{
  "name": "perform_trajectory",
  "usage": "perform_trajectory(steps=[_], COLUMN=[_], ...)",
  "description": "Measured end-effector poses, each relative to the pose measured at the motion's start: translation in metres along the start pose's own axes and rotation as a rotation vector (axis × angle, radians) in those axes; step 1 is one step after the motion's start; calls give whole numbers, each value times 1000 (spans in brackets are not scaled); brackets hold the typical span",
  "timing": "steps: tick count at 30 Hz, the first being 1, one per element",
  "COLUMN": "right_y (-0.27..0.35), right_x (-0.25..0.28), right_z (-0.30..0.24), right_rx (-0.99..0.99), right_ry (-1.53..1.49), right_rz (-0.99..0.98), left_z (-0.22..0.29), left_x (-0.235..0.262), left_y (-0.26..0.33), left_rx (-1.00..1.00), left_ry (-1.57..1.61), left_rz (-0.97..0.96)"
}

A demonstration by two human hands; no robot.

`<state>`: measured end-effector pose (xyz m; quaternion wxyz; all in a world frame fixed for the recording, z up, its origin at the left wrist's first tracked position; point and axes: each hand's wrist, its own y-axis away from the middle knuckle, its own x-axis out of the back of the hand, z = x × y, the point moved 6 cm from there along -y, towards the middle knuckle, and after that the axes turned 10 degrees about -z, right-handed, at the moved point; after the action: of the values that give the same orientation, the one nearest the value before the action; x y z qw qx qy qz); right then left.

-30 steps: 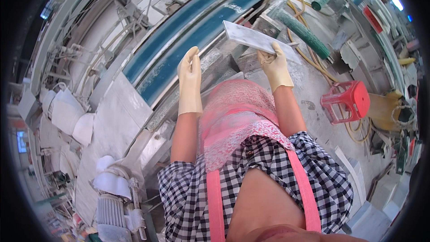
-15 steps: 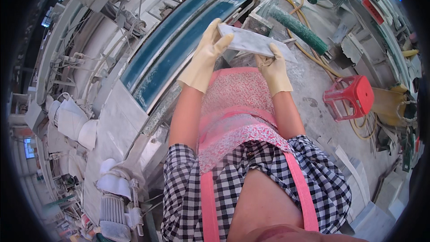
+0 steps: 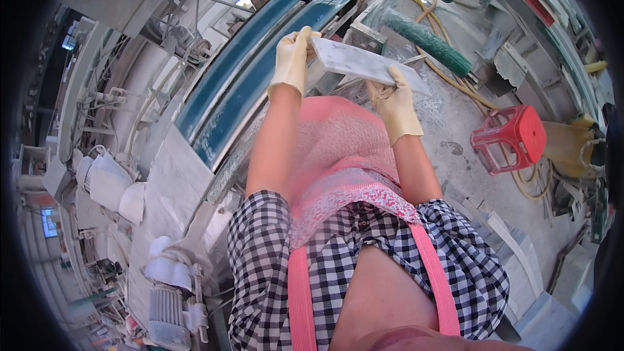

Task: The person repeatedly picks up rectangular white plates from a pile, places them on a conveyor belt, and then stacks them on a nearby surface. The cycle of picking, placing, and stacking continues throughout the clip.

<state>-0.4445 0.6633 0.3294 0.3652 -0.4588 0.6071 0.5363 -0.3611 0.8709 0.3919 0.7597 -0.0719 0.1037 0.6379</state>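
Note:
A flat, pale marble slab (image 3: 361,64) with grey veining is held up in front of me, over the floor beside the blue belts. My left hand (image 3: 292,60), in a cream rubber glove, is closed at the slab's left end, fingertips pressed to its edge. Gloved the same way, my right hand (image 3: 394,101) grips the slab's near edge toward its right end, thumb against the face and the other fingers curled under it. Part of the slab's underside is hidden from view.
Two long blue conveyor belts (image 3: 260,84) run along my left. A green roller (image 3: 426,42) lies beyond the slab, with a yellow hose (image 3: 478,99) near it. To the right stands a red plastic stool (image 3: 513,140). A dusty motor (image 3: 168,312) is at lower left.
My left hand has shifted slightly left, and its thumb has come off the slab's face to the end edge. The right hand still grips the slab, which stays nearly in place.

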Motion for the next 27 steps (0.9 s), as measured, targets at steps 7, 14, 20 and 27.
perform_trajectory(steps=[7, 14, 20, 27], right_y=[2, 26, 49, 65], right_x=[-4, -64, -97, -106], right_z=[3, 19, 53, 85], right_rx=[-11, 161, 102, 75], right_ry=[60, 809, 1491, 1756], right_rz=[-70, -204, -255, -294], left_z=[-5, -37, -68, -77], left_x=[4, 21, 71, 93], left_y=[39, 79, 118, 152], left_rx=[36, 277, 382, 348], left_ry=[111, 123, 248, 337], left_rz=[123, 86, 344, 403])
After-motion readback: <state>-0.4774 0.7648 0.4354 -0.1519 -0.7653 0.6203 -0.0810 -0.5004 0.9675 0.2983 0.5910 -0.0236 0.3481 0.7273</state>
